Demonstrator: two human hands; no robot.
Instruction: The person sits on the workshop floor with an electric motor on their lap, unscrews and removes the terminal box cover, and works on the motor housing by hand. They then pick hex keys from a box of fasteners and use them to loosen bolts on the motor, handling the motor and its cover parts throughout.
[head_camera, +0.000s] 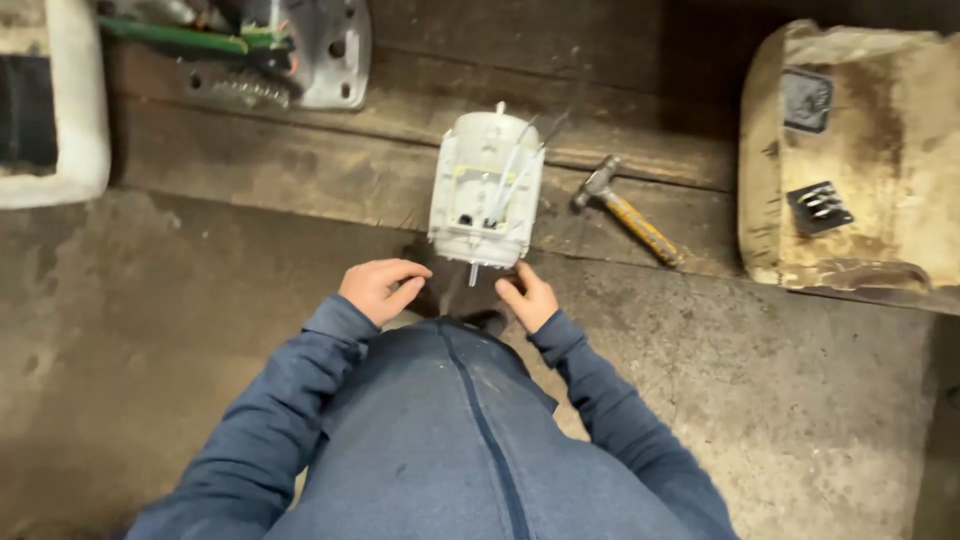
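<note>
A white cylindrical plastic housing (487, 185) with thin white wires running along it lies on its side on the wooden planks, a short pin sticking out of its near end. My left hand (380, 287) hovers just below its near left corner, fingers curled loosely, holding nothing. My right hand (528, 294) sits just below its near right corner, fingers apart and empty. Neither hand clearly touches the housing. Blue sleeves and a blue zipped jacket fill the lower middle of the view.
A hammer (628, 211) with a yellow handle lies right of the housing. A grey metal plate with a green circuit board (285, 50) is at top left, a white frame (75, 110) at far left, a dirty beige casing (860, 160) at right.
</note>
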